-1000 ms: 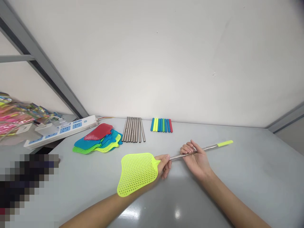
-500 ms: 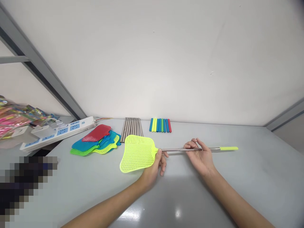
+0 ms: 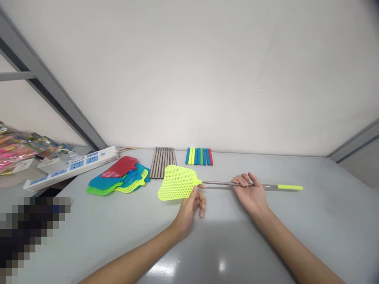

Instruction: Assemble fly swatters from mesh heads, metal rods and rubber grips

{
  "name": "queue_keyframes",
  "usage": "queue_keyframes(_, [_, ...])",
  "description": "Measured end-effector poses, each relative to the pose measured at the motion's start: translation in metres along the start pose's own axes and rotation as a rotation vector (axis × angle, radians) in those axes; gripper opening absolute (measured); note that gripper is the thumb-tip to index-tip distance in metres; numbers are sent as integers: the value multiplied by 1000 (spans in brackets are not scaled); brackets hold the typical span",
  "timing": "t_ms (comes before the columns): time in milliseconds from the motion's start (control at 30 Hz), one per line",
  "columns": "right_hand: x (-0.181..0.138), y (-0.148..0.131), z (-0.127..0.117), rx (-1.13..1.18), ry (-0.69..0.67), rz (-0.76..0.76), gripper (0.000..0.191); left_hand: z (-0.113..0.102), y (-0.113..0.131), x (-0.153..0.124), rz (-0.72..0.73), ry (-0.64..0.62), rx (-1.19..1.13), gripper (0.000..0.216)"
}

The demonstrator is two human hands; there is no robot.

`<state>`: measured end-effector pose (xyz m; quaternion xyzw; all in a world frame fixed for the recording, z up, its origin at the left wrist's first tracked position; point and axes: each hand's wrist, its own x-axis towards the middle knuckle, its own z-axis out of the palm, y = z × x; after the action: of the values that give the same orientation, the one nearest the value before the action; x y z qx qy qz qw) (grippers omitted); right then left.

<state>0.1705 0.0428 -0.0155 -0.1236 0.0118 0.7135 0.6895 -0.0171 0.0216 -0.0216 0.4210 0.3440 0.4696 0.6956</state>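
In the head view, the left hand (image 3: 189, 209) is pinching the neck of a yellow fly swatter (image 3: 179, 182) between thumb and finger, its other fingers curling loosely. The right hand (image 3: 251, 193) is facing palm up, its fingers curling over the metal rod (image 3: 217, 183) and grasping it. The swatter is stretching sideways over the grey table (image 3: 325, 221), its yellow grip (image 3: 290, 187) pointing right. Behind it, metal tubes (image 3: 161, 161) and coloured grips (image 3: 199, 156) are lying in rows. Mesh heads (image 3: 111, 181) are lying piled at left, near a power strip (image 3: 84, 162).
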Motion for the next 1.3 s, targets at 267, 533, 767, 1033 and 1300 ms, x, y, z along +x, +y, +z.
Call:
queue_keyframes(267, [6, -9, -5, -31, -32, -44, 20, 1, 4, 2, -27, 49, -68, 29])
queue_keyframes(533, [6, -10, -5, -90, -45, -55, 21, 1, 2, 3, -74, 140, -80, 24])
queue_keyframes(767, [6, -10, -4, -195, -27, -85, 23, 2, 2, 4, -27, 183, -92, 20])
queue_keyframes(1033, [8, -10, -6, -151, -28, -70, 23, 1, 3, 5, -20, 194, -107, 17])
queue_keyframes(1300, [8, -8, -4, -183, -13, -65, 25, 0, 3, 6, -9, 187, -165, 20])
